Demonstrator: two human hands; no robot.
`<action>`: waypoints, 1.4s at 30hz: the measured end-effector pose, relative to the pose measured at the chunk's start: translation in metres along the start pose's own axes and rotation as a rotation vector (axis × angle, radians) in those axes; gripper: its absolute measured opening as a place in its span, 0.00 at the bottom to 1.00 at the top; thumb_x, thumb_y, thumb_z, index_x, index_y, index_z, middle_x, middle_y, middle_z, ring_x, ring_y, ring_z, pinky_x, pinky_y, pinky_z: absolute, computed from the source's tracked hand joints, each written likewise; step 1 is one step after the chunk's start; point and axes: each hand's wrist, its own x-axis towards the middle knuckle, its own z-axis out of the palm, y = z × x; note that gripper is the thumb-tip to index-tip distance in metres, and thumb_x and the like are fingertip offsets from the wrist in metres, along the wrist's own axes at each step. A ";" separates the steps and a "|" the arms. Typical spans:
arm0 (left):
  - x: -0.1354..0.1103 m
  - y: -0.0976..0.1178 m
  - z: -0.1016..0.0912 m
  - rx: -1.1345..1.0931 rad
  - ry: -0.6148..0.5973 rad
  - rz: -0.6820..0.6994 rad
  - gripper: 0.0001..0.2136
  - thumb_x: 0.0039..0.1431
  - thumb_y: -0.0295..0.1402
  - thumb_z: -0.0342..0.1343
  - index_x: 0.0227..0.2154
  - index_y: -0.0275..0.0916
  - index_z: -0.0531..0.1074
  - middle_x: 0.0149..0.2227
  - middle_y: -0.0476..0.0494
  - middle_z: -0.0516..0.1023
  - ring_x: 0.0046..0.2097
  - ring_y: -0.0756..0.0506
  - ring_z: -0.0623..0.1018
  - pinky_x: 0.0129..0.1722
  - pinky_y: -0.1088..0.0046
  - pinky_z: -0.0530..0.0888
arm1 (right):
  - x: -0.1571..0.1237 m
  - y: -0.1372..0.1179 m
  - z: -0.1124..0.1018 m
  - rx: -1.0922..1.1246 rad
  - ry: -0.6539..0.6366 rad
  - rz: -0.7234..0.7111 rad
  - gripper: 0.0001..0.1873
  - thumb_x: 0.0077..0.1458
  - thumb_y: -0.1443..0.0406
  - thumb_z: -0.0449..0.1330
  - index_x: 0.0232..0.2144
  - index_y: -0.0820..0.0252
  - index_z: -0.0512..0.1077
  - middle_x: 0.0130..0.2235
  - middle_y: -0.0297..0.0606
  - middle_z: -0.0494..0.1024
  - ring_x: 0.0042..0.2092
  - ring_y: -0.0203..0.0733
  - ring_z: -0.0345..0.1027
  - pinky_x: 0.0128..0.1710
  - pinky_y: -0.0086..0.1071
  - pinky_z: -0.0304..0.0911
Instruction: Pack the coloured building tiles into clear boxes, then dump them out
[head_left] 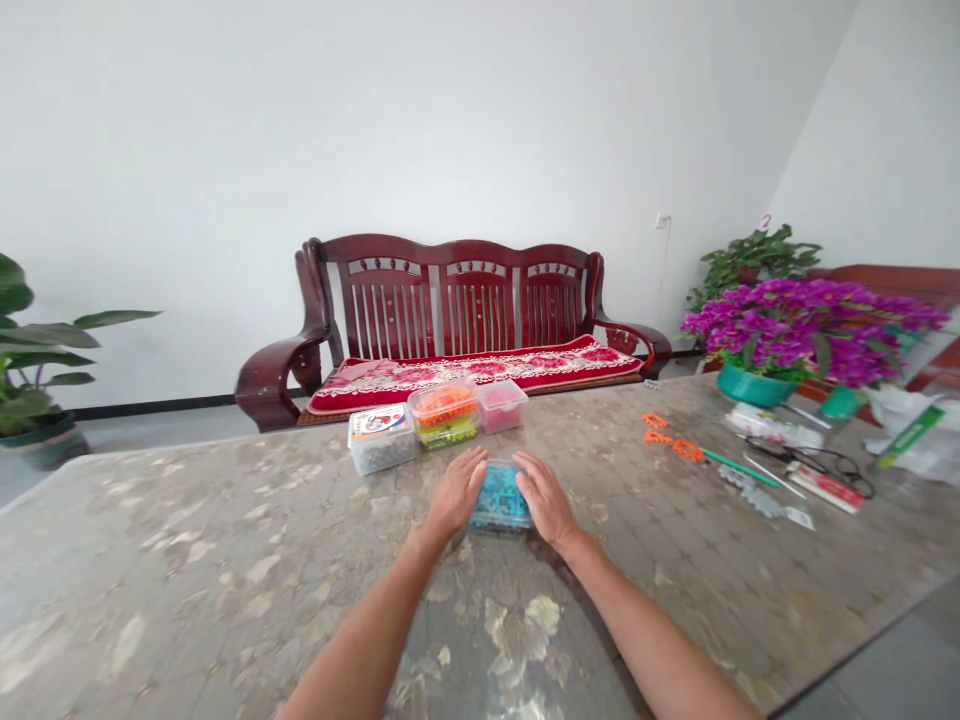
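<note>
We hold a clear box (501, 498) between our left hand (454, 490) at nine o'clock and our right hand (548, 497) at three, on the patterned table (150, 570), straight ahead of us at twelve o'clock. The hands are apart from each other, each clamped on its own side of the box. We judge it light for its bulk, its plastic walls thin and fairly stiff, apt to flex or crack under a hard squeeze, and smooth enough to slip; the two side walls look the surest hold, a palm to each. Small blue pieces fill it, though we cannot tell whether a lid is fastened. Measured from the box, we find a grey tub (382, 457) of small pieces at ten o'clock, a printed label on top; at eleven, an orange tub (445, 404) that looks stacked on a green tub (448, 433); at twelve, a pink tub (502, 408); and at two, well apart, a green pot (754, 388) of purple flowers (795, 325)
</note>
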 end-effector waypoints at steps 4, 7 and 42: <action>-0.003 -0.002 0.001 -0.019 0.040 -0.048 0.23 0.70 0.38 0.35 0.55 0.35 0.70 0.58 0.38 0.73 0.61 0.45 0.70 0.63 0.62 0.64 | 0.003 0.000 0.001 0.012 -0.010 0.001 0.20 0.65 0.58 0.47 0.52 0.56 0.72 0.54 0.42 0.73 0.58 0.43 0.63 0.62 0.44 0.56; -0.002 0.000 -0.001 -0.039 0.035 -0.057 0.21 0.69 0.38 0.39 0.54 0.36 0.71 0.57 0.38 0.74 0.60 0.44 0.71 0.62 0.63 0.64 | 0.008 0.001 -0.003 0.003 -0.087 0.012 0.22 0.64 0.55 0.48 0.52 0.57 0.72 0.56 0.43 0.73 0.59 0.44 0.62 0.63 0.44 0.54; -0.054 0.019 0.023 -0.176 0.412 -0.470 0.20 0.63 0.36 0.45 0.56 0.37 0.63 0.50 0.34 0.71 0.53 0.39 0.75 0.54 0.55 0.71 | -0.022 0.007 -0.019 0.354 0.170 0.340 0.30 0.57 0.44 0.47 0.34 0.58 0.79 0.37 0.43 0.82 0.40 0.48 0.75 0.44 0.39 0.69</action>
